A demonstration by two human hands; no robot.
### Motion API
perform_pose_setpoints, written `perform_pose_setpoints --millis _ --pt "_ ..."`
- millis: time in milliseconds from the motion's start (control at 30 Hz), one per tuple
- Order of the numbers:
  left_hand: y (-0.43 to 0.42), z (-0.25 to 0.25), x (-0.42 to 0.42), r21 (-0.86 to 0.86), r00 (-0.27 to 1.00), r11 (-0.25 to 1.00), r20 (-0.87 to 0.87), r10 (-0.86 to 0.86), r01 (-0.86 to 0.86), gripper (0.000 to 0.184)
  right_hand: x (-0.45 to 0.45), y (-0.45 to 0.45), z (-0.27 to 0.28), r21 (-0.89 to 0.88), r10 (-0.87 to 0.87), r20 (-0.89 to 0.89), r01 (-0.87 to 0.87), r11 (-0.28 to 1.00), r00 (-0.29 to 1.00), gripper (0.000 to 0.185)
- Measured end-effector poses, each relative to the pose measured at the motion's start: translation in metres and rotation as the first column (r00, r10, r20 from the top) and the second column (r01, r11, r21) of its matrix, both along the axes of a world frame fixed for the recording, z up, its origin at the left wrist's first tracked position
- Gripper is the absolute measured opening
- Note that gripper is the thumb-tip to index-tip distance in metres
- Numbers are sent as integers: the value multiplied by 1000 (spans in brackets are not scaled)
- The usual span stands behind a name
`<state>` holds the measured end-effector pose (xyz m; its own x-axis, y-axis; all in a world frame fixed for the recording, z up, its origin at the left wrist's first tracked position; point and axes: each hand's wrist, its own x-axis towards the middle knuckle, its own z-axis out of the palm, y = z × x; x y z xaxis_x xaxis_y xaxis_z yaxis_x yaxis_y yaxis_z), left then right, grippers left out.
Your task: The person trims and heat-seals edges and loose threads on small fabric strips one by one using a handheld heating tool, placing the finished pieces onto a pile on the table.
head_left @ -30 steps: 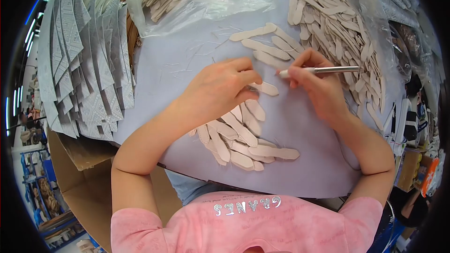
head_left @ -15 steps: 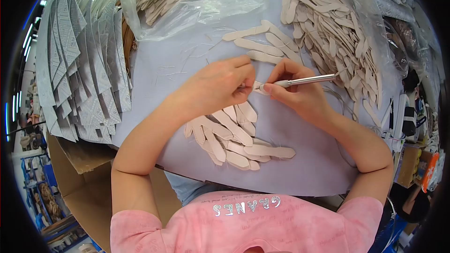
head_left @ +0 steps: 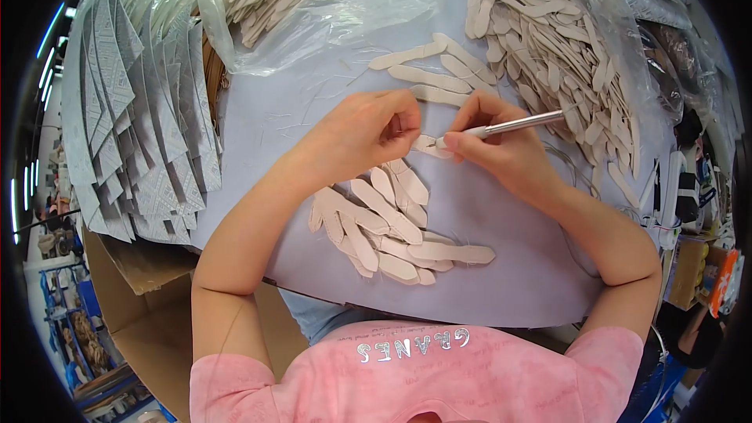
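Now that pen (head_left: 517,123), earlier apart, meets beige strip (head_left: 428,144), left hand (head_left: 376,129) pinching it

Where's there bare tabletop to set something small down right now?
Best is the tabletop between the near strip pile and your right forearm. Another patch lies between your left forearm and the grey patterned sheets, with loose threads beyond. It's crowded beyond your right hand, where loose strips lie beside the big heap.
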<state>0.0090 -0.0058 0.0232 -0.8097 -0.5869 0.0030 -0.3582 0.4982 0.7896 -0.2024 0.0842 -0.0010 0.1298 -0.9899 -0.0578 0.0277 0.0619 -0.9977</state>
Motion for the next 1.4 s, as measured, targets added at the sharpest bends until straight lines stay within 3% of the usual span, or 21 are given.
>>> perform_pose_setpoints --millis 167,267,400,700,833,933,967,1067,1200,1333,1400 --pt "0 -11 -6 -130 999 991 42 -23 28 11 -4 -1 -4 31 -70 137 67 997 988 15" --pt "1 -7 -7 -16 999 999 24 47 -47 10 0 -1 -5 -6 -76 -7 76 997 997 14" --pt "0 -11 -7 -30 999 998 -3 49 -49 8 3 1 -3 -26 -54 -89 52 998 995 14" --pt "0 -5 -6 -52 1000 998 -20 17 -18 7 3 1 -4 -7 -40 -77 39 999 996 13" --pt "0 7 -2 8 995 995 28 95 -95 9 3 0 -3 -8 -65 -8 65 998 998 13" --pt "8 5 5 -317 995 947 97 -18 48 13 3 4 6 -20 -164 155 170 985 974 12" --pt "12 3 5 -316 995 947 96 -19 49 13 2 5 9 -19 -165 155 170 985 974 12" --pt "23 -6 1 -615 997 786 79 -26 69 18 -1 9 18 -64 -128 150 139 988 980 13" --pt "23 -3 2 -502 996 864 85 4 39 18 -6 3 3 31 -27 -38 29 999 999 15" --pt "5 -2 -4 -340 983 922 65 -173 184 18 -5 -1 1 13 -5 -55 6 1000 998 17" --pt "1 -2 -5 -286 986 944 74 -152 167 16 -3 -1 -1 21 -2 -66 3 1000 998 17"
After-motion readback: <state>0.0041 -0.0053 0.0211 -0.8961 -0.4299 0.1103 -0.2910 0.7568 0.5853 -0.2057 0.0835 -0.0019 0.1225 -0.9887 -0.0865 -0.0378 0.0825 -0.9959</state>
